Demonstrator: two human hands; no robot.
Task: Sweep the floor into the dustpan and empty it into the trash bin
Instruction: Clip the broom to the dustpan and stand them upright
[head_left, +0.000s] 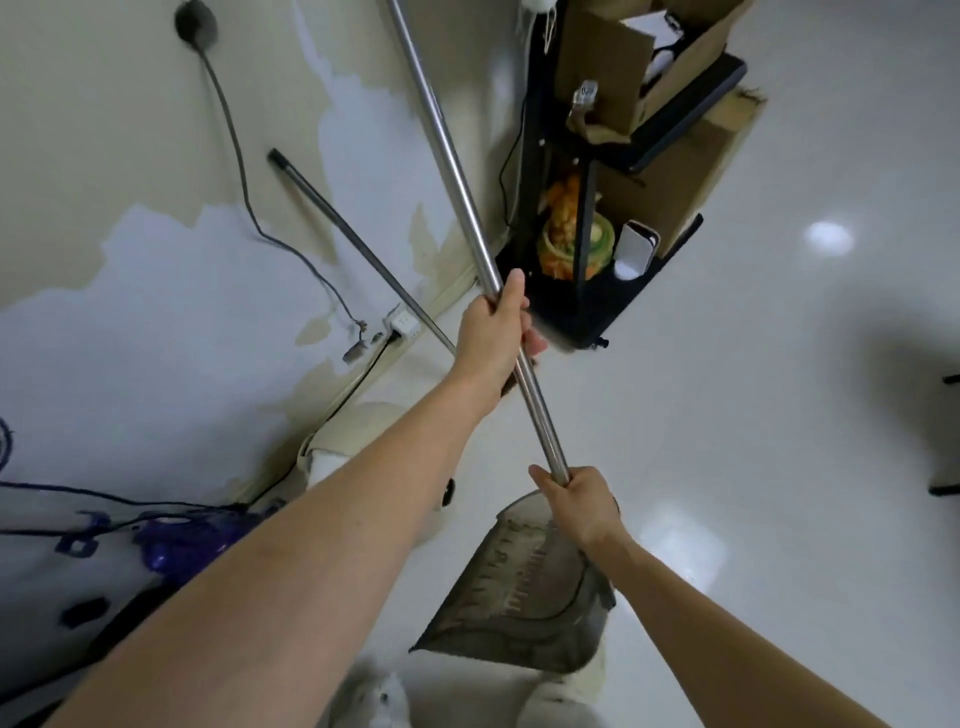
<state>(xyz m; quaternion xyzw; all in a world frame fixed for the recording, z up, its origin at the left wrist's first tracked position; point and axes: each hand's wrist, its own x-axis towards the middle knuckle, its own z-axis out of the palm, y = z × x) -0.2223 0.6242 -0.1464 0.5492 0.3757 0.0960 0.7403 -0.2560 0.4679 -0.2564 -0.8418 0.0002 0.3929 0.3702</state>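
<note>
Down at bottom centre, dustpan (519, 592) sitting low over the pale floor (753, 364), grey and grimy inside, mouth toward the lower edge; whether it rests on the tile or hangs just above cannot be told. Long steel handle (467, 208) running up-left from it and out of the top edge. Right hand (582, 501) wrapped around the handle's lower end just above the pan, fingers clamped on the metal. Left hand (493, 340) gripping the same handle higher up, thumb laid along it, fingers curled round. Looks like the carry or reposition step, both hands on the pan's pole, no sweeping stroke under way. Thin dark pole (358, 244) leaning on the peeling wall (130, 156) behind, probably the broom, though no head shows. Black shelf unit (613, 270) with cardboard boxes just beyond the left hand. No trash bin visible. Next move probably needs one hand freed for the broom, or the pan kept level while walking to the bin, wherever that is.
</note>
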